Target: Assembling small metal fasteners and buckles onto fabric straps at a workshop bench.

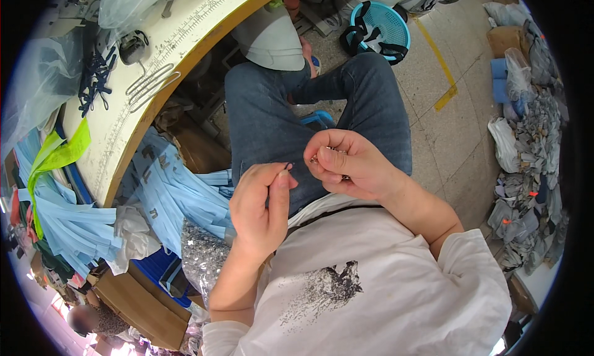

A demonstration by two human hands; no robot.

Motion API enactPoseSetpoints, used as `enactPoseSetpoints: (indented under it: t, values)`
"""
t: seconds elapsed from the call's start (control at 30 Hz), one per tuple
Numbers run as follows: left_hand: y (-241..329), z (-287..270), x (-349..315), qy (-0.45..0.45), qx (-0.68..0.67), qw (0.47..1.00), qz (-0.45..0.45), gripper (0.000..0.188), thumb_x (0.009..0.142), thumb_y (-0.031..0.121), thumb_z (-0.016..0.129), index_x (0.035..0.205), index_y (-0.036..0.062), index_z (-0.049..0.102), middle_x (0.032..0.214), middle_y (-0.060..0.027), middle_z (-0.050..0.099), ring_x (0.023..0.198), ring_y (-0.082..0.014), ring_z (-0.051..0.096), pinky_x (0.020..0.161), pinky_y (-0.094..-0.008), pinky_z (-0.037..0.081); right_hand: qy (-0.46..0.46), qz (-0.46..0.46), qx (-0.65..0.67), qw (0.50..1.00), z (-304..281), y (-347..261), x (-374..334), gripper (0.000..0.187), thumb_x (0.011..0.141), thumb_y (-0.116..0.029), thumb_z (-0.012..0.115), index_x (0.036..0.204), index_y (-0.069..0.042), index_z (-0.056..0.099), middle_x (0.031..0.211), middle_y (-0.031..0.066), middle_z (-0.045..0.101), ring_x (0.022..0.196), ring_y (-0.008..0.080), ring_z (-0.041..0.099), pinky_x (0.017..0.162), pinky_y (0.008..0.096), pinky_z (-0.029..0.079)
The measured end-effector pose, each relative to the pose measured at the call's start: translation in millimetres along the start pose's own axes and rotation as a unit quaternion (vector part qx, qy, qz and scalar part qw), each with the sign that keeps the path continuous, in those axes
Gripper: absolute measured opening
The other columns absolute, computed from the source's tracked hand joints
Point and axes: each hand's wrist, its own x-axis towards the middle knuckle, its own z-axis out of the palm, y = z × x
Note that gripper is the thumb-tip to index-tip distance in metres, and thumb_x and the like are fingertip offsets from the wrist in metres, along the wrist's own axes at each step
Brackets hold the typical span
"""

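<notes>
Above my lap, my left hand [257,204] is closed, thumb and forefinger pinching a tiny dark piece [288,166] too small to name. Close to its right, my right hand [356,164] curls around several small shiny metal pieces [315,160]. Some of them peek out between the fingers, and the rest are hidden in the palm. A gap separates the two hands, and both are held over my blue jeans [266,121].
A curved white table [192,40] with ruler marks and a bent wire rack [151,86] stands at upper left. Light-blue fabric strips [179,182] hang beside my left leg. A turquoise basket [393,28] sits on the floor ahead. Grey fabric bundles [532,170] are piled at right.
</notes>
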Motion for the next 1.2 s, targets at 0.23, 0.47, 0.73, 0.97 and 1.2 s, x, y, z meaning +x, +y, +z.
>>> enactPoseSetpoints:
  t: [0.23, 0.47, 0.73, 0.97, 1.2]
  values:
    - [6, -3, 2, -0.047, 0.02, 0.998, 0.028, 0.008, 0.093, 0.001, 0.056, 0.096, -0.0035, 0.061, 0.074, -0.0062, 0.057, 0.066, -0.0125, 0.056, 0.06, -0.0227, 0.043, 0.007, -0.002, 0.01, 1.0, 0, 9, 2, 0.026, 0.095, -0.028, 0.06, 0.1, -0.003, 0.058, 0.088, 0.0039, 0.057, 0.06, 0.0052, 0.041, 0.044, 0.0176, 0.028]
    - [10, -2, 6, -0.037, 0.05, 0.996, 0.069, 0.008, 0.082, -0.005, 0.064, 0.089, -0.0016, 0.06, 0.073, -0.0108, 0.059, 0.06, -0.0254, 0.055, 0.057, -0.0318, 0.043, 0.021, 0.009, -0.021, 1.0, 2, 5, 1, 0.027, 0.094, -0.03, 0.06, 0.096, -0.003, 0.059, 0.084, 0.0031, 0.058, 0.056, 0.0053, 0.042, 0.043, 0.0181, 0.028]
    - [11, -2, 7, -0.063, 0.055, 0.994, 0.071, 0.006, 0.085, -0.002, 0.061, 0.09, -0.0005, 0.058, 0.074, -0.0117, 0.058, 0.06, -0.0281, 0.054, 0.056, -0.0352, 0.043, 0.045, -0.015, -0.142, 0.989, 14, -5, -2, 0.021, 0.097, -0.02, 0.058, 0.102, -0.001, 0.065, 0.068, -0.0031, 0.053, 0.053, 0.0014, 0.04, 0.043, 0.0167, 0.029]
    - [11, -2, 9, -0.074, 0.09, 0.99, 0.081, 0.009, 0.081, -0.003, 0.063, 0.088, -0.0003, 0.058, 0.073, -0.0121, 0.058, 0.06, -0.029, 0.054, 0.056, -0.036, 0.043, 0.042, -0.052, -0.198, 0.978, 15, -3, -1, 0.026, 0.097, -0.025, 0.057, 0.102, -0.001, 0.064, 0.062, -0.0028, 0.049, 0.049, 0.0026, 0.036, 0.042, 0.019, 0.025]
    - [8, -1, 12, -0.076, 0.147, 0.976, 0.139, 0.013, 0.077, -0.004, 0.067, 0.087, 0.0002, 0.059, 0.069, -0.0117, 0.053, 0.057, -0.0284, 0.05, 0.053, -0.0364, 0.04, 0.094, -0.083, -0.204, 0.971, 14, 3, 1, 0.011, 0.093, -0.013, 0.063, 0.097, -0.003, 0.065, 0.069, -0.0047, 0.053, 0.053, 0.0007, 0.039, 0.044, 0.0178, 0.028]
